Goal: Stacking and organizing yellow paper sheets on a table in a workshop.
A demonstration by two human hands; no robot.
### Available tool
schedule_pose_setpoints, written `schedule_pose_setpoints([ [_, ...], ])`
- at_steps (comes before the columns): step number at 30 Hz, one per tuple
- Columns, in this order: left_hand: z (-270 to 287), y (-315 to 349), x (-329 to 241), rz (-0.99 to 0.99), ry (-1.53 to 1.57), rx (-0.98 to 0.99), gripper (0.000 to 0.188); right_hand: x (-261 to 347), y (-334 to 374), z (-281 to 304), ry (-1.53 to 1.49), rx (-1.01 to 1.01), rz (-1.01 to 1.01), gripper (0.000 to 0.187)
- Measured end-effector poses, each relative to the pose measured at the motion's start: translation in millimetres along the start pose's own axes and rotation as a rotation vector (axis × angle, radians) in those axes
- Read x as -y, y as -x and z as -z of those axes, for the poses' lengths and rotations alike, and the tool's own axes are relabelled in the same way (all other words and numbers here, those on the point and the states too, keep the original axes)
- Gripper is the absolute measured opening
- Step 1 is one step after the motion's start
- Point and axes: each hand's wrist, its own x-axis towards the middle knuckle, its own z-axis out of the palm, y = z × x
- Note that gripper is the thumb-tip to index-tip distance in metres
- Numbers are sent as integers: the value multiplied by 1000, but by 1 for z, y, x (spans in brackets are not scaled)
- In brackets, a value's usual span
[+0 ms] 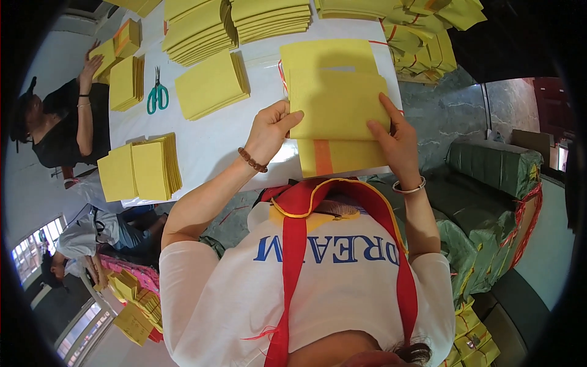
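Note:
At the right side of the white table, a stack of yellow paper (339,110) lies between my hands, apparently raised a little. My left hand (275,125) grips its left edge, thumb on top. My right hand (397,140) closes on its right edge, fingers along the side and thumb across the top. Just beneath, on the near side, is more yellow paper (361,158) with an orange strip (322,158). Another yellow sheet (330,54) extends out on the far side. Red string shows by the left edge.
Green-handled scissors (157,98) and several yellow paper stacks (211,85) lie on the white table (220,134). Tied yellow bundles (422,52) stand at the far right. Green wrapped bales (489,202) fill the right. One person (64,122) works at the left, another (98,238) behind.

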Motion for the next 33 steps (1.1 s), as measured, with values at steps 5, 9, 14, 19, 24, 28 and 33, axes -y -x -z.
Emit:
schedule_pose_setpoints([
  [5,0,1,-7,24,-10,10,22,0,-2,-1,-8,0,11,54],
  [9,0,4,-10,17,9,-13,10,3,-3,1,93,35,-51,55],
  [14,-6,0,-41,-667,-706,-237,31,2,-2,1,136,8,35,54],
  [19,-42,-12,-34,-1016,-1070,28,47,8,-3,2,148,27,-48,55],
  [24,-49,-18,-8,-934,-1334,44,53,12,-2,3,210,41,-25,53],
  [28,-50,-21,-4,-914,-1351,44,56,23,19,-5,878,-191,402,55],
  [33,-50,-23,-1,-971,-1340,26,55,1,46,-17,950,96,467,62],
])
